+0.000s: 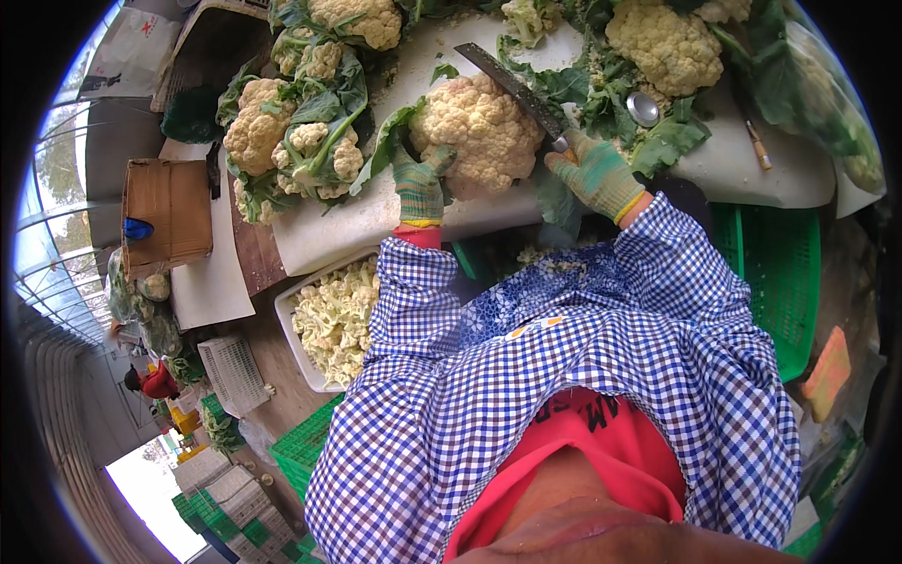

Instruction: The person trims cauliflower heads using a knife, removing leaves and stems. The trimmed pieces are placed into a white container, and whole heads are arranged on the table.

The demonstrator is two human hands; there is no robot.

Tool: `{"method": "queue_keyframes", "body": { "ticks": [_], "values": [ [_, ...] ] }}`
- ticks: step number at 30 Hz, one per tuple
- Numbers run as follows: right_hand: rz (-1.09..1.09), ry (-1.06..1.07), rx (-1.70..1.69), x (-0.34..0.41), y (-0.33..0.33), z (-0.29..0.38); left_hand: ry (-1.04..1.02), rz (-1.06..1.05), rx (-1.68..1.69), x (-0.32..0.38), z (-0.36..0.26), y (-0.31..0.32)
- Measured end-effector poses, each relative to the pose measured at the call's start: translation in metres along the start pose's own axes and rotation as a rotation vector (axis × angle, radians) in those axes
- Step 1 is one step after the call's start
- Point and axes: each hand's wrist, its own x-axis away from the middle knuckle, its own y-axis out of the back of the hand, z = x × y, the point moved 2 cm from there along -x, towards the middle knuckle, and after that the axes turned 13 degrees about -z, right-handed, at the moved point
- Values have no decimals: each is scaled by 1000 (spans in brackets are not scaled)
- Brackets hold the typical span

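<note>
A large cauliflower head lies on the pale-covered table in front of me. My left hand, in a green knit glove with a yellow cuff, rests against its lower left side, thumb on the florets and a green leaf beside the fingers. My right hand, gloved alike, is closed round the handle of a long knife. The dark, wet-looking blade slants up to the left over the cauliflower's upper right edge; whether it touches is unclear. More cauliflowers in leaves stand at the left, and another head lies upper right.
A white tub of cut florets stands below the table's left part. Green crates are at the lower right. On the table's right lie a round metal lid-like object and a wooden-handled tool. A person in red is far left.
</note>
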Motion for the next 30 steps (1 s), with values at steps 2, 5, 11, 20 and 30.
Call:
{"method": "queue_keyframes", "body": {
  "ticks": [2, 5, 11, 20, 30],
  "values": [
    [25, 23, -68, 10, 12, 22, 48, 15, 6, 9, -12, -4],
    [40, 112, -1, 17, 17, 37, 93, 15, 15, 11, -5, 2],
    [-40, 73, 228, 18, 16, -27, 47, 36, 110, 11, -8, -10],
    [92, -106, 188, 16, 11, -16, 37, -2, 88, 9, -3, -4],
    [-10, 254, 32, 14, 56, 56, 13, -13, 34, 8, 5, 4]
  ]
}}
